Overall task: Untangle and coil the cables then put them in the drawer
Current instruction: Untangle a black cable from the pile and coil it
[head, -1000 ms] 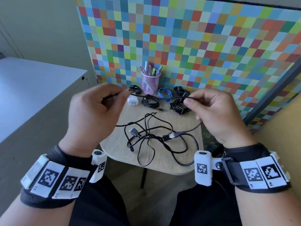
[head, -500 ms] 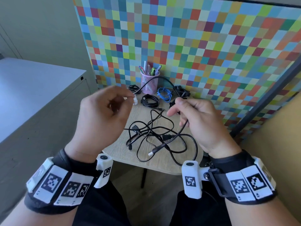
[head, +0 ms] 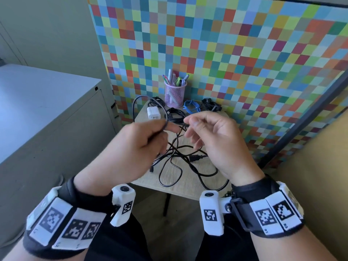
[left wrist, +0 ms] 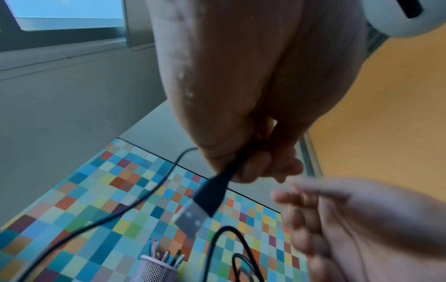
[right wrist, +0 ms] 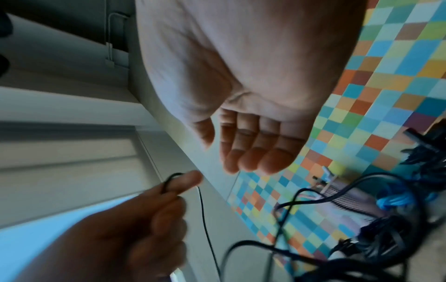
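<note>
Cables lie in a black tangled pile point(head: 177, 157) on the small wooden worktop point(head: 190, 185), right under both hands. One thin black cable point(head: 143, 99) goes up from the pile in a big loop and comes down into the left hand point(head: 135, 146). The left hand's fingers point(head: 163, 127) are curled tight on this cable, with the thumb pressing it. In the left wrist view, a USB plug point(left wrist: 200, 208) with a shiny metal tip hangs down out of that fist.

The right hand point(head: 216, 142) is held up just beside the left hand, almost touching it. Its fingers point(right wrist: 253, 152) are loosely bent and a little apart. In the right wrist view the palm is bare and the fingers hold nothing.

At the back of the worktop, close to the colourful checkered wall point(head: 226, 53), some cables are already wound up. A black coil point(head: 175, 115) sits in the middle, a blue coil point(head: 191, 107) is to its right, and another black bundle point(head: 211, 105) is further right. A white charger block point(head: 153, 113) lies to the left of the black coil. A pink mesh pen cup point(head: 174, 94) full of pens stands behind them. A grey cabinet point(head: 47, 113) stands to the left of the worktop.
</note>
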`<state>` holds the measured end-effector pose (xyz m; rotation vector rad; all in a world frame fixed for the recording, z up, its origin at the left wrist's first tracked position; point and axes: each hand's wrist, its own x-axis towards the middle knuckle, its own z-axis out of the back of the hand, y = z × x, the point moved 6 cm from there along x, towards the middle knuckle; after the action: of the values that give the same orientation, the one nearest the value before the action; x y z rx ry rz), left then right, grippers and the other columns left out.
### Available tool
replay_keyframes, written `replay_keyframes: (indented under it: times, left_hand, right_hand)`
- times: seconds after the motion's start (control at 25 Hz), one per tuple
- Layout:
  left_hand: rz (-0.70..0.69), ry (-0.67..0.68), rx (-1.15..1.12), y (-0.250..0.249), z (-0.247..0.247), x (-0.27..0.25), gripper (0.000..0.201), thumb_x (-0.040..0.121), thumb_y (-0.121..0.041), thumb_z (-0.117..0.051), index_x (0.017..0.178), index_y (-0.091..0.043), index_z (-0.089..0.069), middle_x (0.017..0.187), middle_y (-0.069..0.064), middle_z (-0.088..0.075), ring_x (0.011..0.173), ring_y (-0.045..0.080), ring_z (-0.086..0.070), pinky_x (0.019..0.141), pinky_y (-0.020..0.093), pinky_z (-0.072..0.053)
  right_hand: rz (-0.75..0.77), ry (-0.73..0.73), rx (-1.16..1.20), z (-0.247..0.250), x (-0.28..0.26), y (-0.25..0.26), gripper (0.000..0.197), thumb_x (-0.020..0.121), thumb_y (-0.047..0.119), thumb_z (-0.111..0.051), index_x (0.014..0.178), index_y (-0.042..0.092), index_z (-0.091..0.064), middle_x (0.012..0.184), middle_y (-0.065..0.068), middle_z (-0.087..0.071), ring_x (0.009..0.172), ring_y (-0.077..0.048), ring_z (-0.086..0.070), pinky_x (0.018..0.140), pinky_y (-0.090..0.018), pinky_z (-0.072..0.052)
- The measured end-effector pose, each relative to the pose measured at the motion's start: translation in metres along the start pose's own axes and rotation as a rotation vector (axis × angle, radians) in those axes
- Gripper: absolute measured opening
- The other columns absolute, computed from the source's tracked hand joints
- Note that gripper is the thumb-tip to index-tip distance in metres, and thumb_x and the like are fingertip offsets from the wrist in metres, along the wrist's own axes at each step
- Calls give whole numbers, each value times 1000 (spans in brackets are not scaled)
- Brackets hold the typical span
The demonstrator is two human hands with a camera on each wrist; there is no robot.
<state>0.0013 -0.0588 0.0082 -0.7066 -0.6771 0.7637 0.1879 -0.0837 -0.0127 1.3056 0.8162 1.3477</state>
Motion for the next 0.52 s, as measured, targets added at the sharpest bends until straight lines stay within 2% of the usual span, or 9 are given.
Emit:
replay_keyframes:
  times: [0.04, 0.12, 0.2, 0.28, 0.32, 0.36, 0.44, 0.52]
  left_hand:
    - [46, -69, -96, 7, 9, 2, 33, 105, -11, -50, 105, -35, -73, 70, -5, -64, 51, 22, -47, 48, 28, -39]
    - [94, -185, -179, 19, 23, 3, 35, 102, -9, -52, 105, -33, -76, 73, -5, -66, 52, 22, -37, 49, 24, -31]
    - [112, -216, -124, 28, 27, 4, 34, 102, -10, -55, 115, -35, -74, 86, -10, -74, 51, 23, -37, 49, 26, -34]
    - [148, -166, -36, 38, 21, 6, 43, 100, -13, -60, 131, -42, -63, 106, -20, -74, 49, 24, -45, 51, 28, -45]
    - [176, -121, 7, 45, 15, 6, 51, 98, -14, -63, 137, -47, -56, 114, -25, -71, 49, 23, -52, 55, 30, -52]
    - [203, -77, 42, 51, 8, 6, 58, 97, -17, -66, 141, -51, -50, 119, -28, -69, 50, 20, -59, 62, 33, -57]
    - [240, -9, 57, 60, -6, 4, 63, 96, -22, -67, 145, -54, -43, 124, -28, -66, 53, 18, -64, 71, 37, -59]
    - [246, 34, 28, 61, -18, 3, 56, 97, -32, -67, 145, -50, -44, 120, -26, -68, 60, 13, -69, 74, 36, -58]
  right_hand:
    - [-6, -30, -102, 5, 4, -9, 12, 101, 27, -67, 108, 22, -76, 94, 2, -76, 85, -10, -69, 78, -31, -55]
    - [-97, 13, -322, 8, 9, -29, 24, 98, 32, -69, 123, 33, -70, 116, 14, -71, 103, -2, -66, 94, -31, -54]
    - [-210, 101, -470, 4, 11, -44, 43, 96, 37, -70, 138, 40, -57, 129, 19, -61, 105, 1, -63, 97, -29, -52]
    - [-243, 106, -480, 3, 12, -50, 51, 96, 30, -71, 143, 40, -52, 123, 16, -64, 91, 4, -62, 84, -15, -50]
    - [-242, 81, -428, 4, 13, -51, 50, 97, 23, -70, 142, 38, -53, 113, 13, -69, 83, 4, -62, 76, -9, -48]
    - [-238, 60, -355, 3, 15, -53, 49, 97, 16, -69, 140, 38, -56, 101, 11, -72, 78, 0, -62, 70, -8, -47]
    - [-217, 32, -245, 4, 15, -56, 48, 98, 5, -65, 131, 39, -64, 83, 11, -69, 70, -6, -59, 72, -22, -52]
    - [-186, -4, -202, 7, 15, -56, 44, 98, -2, -62, 117, 35, -73, 83, 8, -66, 70, -1, -60, 79, -36, -58]
